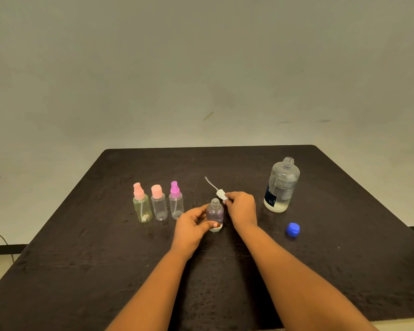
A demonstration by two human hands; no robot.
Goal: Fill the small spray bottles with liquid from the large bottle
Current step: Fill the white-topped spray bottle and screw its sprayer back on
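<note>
A small clear bottle [215, 212] with an open neck stands upright on the dark table [320, 271]; my left hand [192, 225] grips it low from the left. My right hand [241, 208] pinches a white spray head [220, 194] beside the bottle's neck, and its thin dip tube [210, 183] points up and to the left. Three capped small bottles stand in a row at the left: a yellowish one with a pink sprayer [142, 206], a clear one with a pink cap [158, 203], a clear one with a magenta sprayer [176, 201]. The large bottle [281, 186] stands open at the right, with liquid low in it.
A blue cap [293, 229] lies on the table in front of the large bottle. A plain wall rises behind the table's far edge. A dark cable [0, 237] runs along the floor at the left.
</note>
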